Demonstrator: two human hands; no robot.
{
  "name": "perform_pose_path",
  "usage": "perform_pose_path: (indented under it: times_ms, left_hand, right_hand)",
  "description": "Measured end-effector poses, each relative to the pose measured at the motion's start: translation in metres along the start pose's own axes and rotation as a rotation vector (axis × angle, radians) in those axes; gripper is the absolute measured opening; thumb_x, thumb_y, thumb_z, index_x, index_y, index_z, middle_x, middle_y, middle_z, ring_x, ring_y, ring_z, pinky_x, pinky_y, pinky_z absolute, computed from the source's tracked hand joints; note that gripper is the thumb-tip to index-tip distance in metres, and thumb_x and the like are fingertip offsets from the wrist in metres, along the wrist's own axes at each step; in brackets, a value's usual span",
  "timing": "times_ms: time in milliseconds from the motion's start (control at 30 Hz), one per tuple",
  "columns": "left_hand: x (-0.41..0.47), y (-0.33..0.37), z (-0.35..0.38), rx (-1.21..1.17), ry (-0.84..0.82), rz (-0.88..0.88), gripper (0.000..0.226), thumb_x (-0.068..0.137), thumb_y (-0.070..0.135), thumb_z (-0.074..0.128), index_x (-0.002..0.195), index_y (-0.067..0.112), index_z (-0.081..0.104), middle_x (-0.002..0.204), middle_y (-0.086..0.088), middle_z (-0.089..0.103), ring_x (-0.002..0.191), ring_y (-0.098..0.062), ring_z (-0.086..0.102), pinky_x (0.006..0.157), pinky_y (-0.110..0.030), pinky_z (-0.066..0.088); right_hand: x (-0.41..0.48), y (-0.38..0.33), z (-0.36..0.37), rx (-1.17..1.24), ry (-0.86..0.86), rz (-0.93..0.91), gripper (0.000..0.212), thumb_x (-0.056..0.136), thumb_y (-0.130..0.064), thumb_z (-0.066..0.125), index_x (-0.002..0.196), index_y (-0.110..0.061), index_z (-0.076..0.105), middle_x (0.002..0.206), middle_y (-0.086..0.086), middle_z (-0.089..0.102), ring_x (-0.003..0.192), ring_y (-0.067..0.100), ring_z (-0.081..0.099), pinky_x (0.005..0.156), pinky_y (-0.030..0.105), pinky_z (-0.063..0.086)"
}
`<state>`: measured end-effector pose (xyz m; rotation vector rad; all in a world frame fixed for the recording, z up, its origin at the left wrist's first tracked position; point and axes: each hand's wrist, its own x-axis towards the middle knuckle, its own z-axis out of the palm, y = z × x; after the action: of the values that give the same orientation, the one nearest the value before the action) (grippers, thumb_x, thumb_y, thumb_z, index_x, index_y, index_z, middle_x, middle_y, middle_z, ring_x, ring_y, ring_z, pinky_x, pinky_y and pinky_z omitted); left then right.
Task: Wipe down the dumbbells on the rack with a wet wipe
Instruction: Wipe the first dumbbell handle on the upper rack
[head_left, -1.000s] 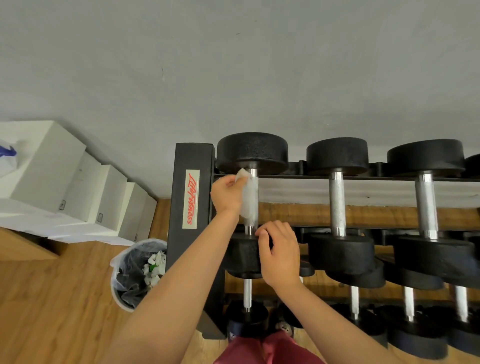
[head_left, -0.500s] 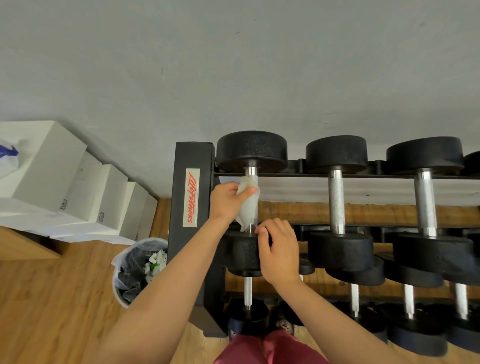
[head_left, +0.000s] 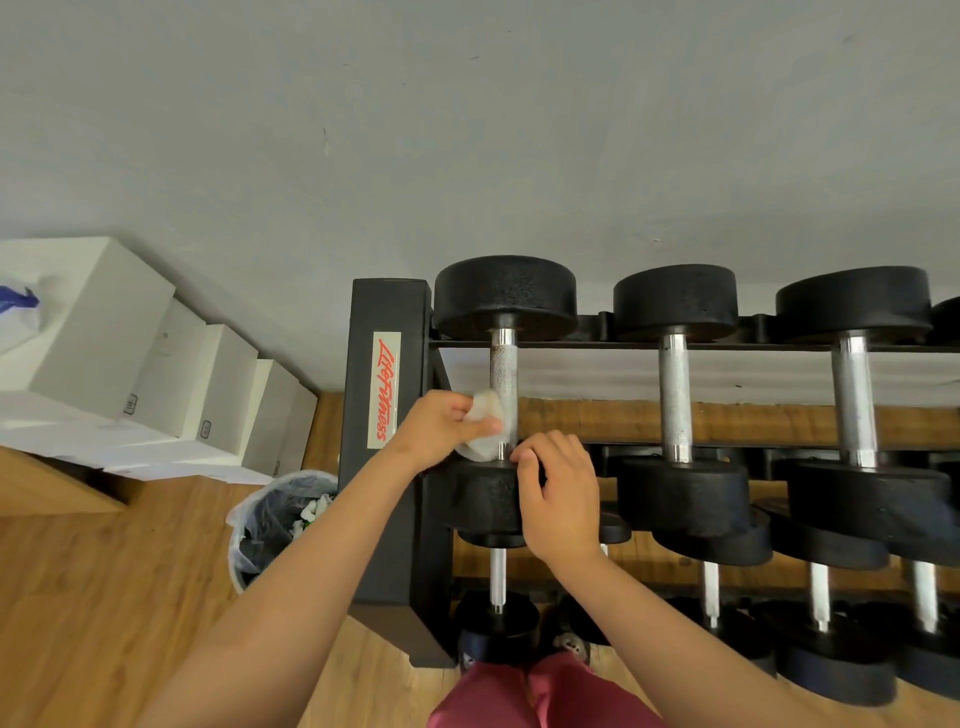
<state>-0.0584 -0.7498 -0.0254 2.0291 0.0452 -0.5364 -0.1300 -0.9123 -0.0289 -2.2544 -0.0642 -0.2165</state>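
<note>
Pinching a crumpled white wet wipe between thumb and fingers, the left hand presses it against the left side of the knurled steel handle of a black round-headed dumbbell, low on the handle and just above the near head. This dumbbell sits at the left end of the top tier of the black steel rack, right beside the upright that bears a red-lettered label. Its long axis runs front to back across the tier: one head points away toward the grey wall, the other toward the person. The right hand grips that near head, with its fingers curled over the head's upper rim at the base of the handle. Two more black dumbbells lie parallel to the right on the same tier, and smaller ones fill the tiers below. A round bin with a clear plastic liner stands on the wooden floor just left of the rack, near a row of white boxes.
</note>
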Motion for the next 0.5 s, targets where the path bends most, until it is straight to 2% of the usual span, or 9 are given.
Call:
perform_pose_path:
  times_ms: [100,167,233,333,433,500]
  left_hand:
    - [0.001,0.003,0.001,0.144,-0.120,0.003,0.020,0.080,0.036,0.077,0.077,0.019,0.067,0.080,-0.002,0.067,0.076,-0.012,0.064,0.071,-0.026,0.051]
    - [0.003,-0.001,-0.005,0.143,-0.125,-0.004,0.020,0.083,0.033,0.074,0.077,0.015,0.069,0.081,-0.008,0.068,0.075,-0.014,0.063,0.073,-0.029,0.050]
    - [-0.001,-0.006,-0.010,0.118,-0.122,-0.007,0.021,0.084,0.027,0.074,0.083,0.006,0.072,0.083,-0.014,0.068,0.078,-0.019,0.063,0.076,-0.033,0.050]
    - [-0.003,-0.007,-0.008,0.111,-0.189,-0.037,0.028,0.081,0.030,0.077,0.097,0.007,0.073,0.093,-0.011,0.070,0.090,-0.020,0.066,0.083,-0.034,0.053]
    - [0.002,0.001,-0.007,0.136,-0.317,-0.094,0.035,0.084,0.038,0.073,0.107,0.011,0.069,0.099,-0.006,0.068,0.096,-0.019,0.064,0.085,-0.030,0.052]
    - [0.000,0.006,-0.008,0.130,-0.329,-0.100,0.030,0.088,0.039,0.067,0.104,0.014,0.068,0.094,-0.003,0.066,0.091,-0.016,0.063,0.082,-0.026,0.049]
  right_hand:
    - [0.000,0.000,0.000,-0.001,-0.003,-0.004,0.037,0.095,-0.030,0.032,0.079,-0.016,0.061,0.079,-0.009,0.053,0.079,0.009,0.047,0.073,0.026,0.039]
    - [0.000,-0.001,-0.001,-0.001,-0.005,0.000,0.037,0.095,-0.031,0.031,0.079,-0.016,0.061,0.079,-0.009,0.052,0.079,0.009,0.046,0.073,0.026,0.039]
    - [0.000,-0.001,-0.001,-0.005,-0.004,0.006,0.038,0.094,-0.031,0.031,0.079,-0.016,0.061,0.079,-0.010,0.052,0.079,0.008,0.046,0.073,0.025,0.038]
    - [0.000,-0.001,0.000,-0.015,0.001,0.005,0.038,0.094,-0.032,0.030,0.078,-0.016,0.061,0.079,-0.011,0.051,0.079,0.008,0.046,0.074,0.024,0.037]
    - [0.001,-0.001,0.000,-0.018,-0.006,0.003,0.040,0.095,-0.033,0.030,0.079,-0.015,0.061,0.080,-0.010,0.052,0.079,0.009,0.047,0.074,0.024,0.038]
    - [0.001,-0.001,0.000,-0.011,-0.002,-0.003,0.039,0.095,-0.032,0.030,0.079,-0.015,0.062,0.080,-0.010,0.052,0.079,0.009,0.047,0.073,0.025,0.038]
